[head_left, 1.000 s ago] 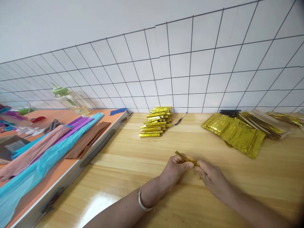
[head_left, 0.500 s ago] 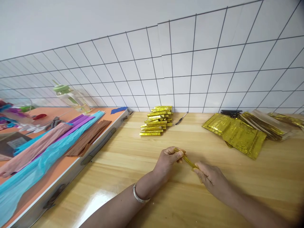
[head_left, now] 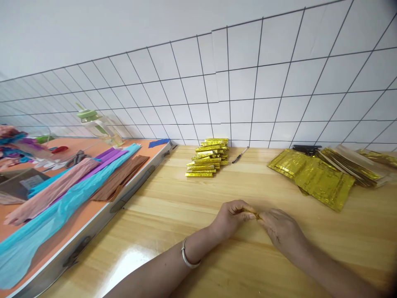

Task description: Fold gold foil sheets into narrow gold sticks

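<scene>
My left hand (head_left: 232, 218) and my right hand (head_left: 283, 234) meet over the wooden table, both with fingers closed. Between them they pinch a narrow folded gold foil strip (head_left: 257, 215), mostly hidden by the fingers. Beyond my left hand lies a stack of similar folded gold strips (head_left: 208, 158), up by the wall. Flat gold foil sheets (head_left: 324, 180) lie to the right, farther back than my right hand.
A black pen (head_left: 240, 155) lies beside the stack. Behind the gold sheets are a black clip-like object (head_left: 307, 150) and a plastic-wrapped bundle (head_left: 350, 163). On the left, a raised-edge orange surface (head_left: 105, 215) bears crepe paper strips (head_left: 70, 198), scissors (head_left: 79, 158) and a green-lidded bottle (head_left: 99, 126).
My hands have drawn together, covering more of the foil strip, which shows only a short bit now. The whole view has shifted slightly, so things sit a little farther right.
</scene>
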The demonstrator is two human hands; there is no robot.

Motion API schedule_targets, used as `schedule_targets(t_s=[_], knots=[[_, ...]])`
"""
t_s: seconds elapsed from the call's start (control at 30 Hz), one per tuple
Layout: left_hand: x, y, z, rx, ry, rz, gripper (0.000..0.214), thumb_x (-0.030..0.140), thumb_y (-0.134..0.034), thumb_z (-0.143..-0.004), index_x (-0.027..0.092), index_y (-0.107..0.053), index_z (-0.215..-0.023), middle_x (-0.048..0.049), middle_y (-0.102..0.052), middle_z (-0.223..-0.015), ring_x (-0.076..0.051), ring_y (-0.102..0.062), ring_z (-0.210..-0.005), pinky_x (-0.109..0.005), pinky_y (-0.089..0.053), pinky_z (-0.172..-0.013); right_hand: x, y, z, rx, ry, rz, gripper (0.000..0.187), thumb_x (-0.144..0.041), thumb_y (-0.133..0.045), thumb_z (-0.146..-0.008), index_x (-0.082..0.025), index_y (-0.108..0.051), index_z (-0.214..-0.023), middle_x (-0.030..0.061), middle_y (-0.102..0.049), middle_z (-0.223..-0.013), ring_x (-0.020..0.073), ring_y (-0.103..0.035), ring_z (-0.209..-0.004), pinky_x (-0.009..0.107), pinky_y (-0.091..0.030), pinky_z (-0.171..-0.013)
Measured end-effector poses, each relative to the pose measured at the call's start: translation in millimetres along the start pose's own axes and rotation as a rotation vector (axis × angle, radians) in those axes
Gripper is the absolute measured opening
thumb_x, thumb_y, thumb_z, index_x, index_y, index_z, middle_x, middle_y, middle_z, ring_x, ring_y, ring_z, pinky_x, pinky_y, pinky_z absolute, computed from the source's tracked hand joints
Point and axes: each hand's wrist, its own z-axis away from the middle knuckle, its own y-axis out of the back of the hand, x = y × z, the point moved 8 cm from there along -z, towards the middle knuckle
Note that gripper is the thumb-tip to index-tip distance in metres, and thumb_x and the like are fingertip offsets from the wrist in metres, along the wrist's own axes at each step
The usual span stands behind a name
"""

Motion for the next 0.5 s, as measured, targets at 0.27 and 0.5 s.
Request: schedule_targets(t_s=[0.27,0.5], knots=[[36.5,6.0,3.1,-0.141,-0.364,-0.867,0.019,0.024,-0.045,-0.086,0.016,-0.063,-0.087,-0.0063,-0.060,-0.074,-0.016,-0.054,-0.071,-0.027,-0.038,-0.068,-2.4,19.6,-9.7,0.002,0.048,-0.009,0.028,-0.023,-0.034,-0.092,-0.019,-0.051,-0.070,0.0014,-0.052,-0.060,0.0145,-0.045,-0.059,0.028,-0.032,-0.059],[41.1,33.2,-4.7,-0.074,-0.301,-0.835,0.021,0.030,-0.045,-0.089,0.017,-0.060,-0.082,-0.0033,-0.062,-0.072,-0.014,-0.054,-0.069,-0.026,-0.037,-0.069,16.4,24.7,-6.8,-0.041,0.018,-0.030,0.025,-0.023,-0.035,-0.091,-0.019,-0.056,-0.079,0.0045,-0.058,-0.067,0.0165,-0.050,-0.064,0.029,-0.036,-0.062]])
